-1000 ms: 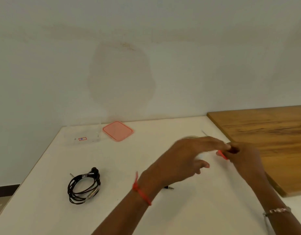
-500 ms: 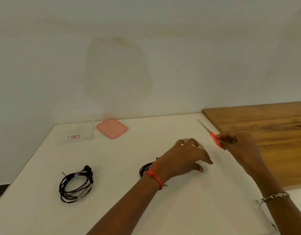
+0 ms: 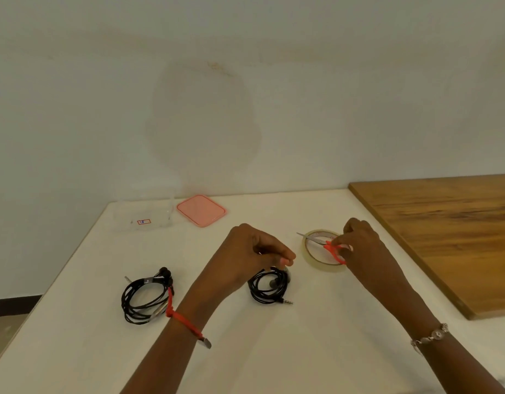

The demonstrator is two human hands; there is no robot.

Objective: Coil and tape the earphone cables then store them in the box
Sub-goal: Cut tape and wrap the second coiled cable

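- White table (image 3: 302, 351) fills the near part of the view, plain matte top. At the far left edge you can see a bit of floor (image 3: 3, 334) below it.
- Both forearms come in from the bottom: red thread (image 3: 185, 322) on the left wrist, a metal bracelet (image 3: 430, 335) on the right.
- First earphone coil (image 3: 147, 300) sits on the left side of the table: black cable in loose loops, buds at the top, with what looks like a band of clear tape across it.
- Second earphone coil (image 3: 269, 285) is smaller and tighter and lies mid-table, jack plug poking out at the lower right.
- Left hand (image 3: 257, 251) hangs right over that second coil, fingers curled in with the thumb against the fingertips. Can't make out anything pinched there.
- Right hand (image 3: 359, 243) grips the orange handles of the scissors (image 3: 321, 241), blades pointing left across the tape roll (image 3: 316, 261), which lies flat.
- Wooden board (image 3: 444, 237) lies to the right.
- At the back, the clear box (image 3: 143, 214) is open, with the pink lid (image 3: 201, 210) just beside it.
- Pale wall (image 3: 274, 109) behind, with a faint blotchy patch.
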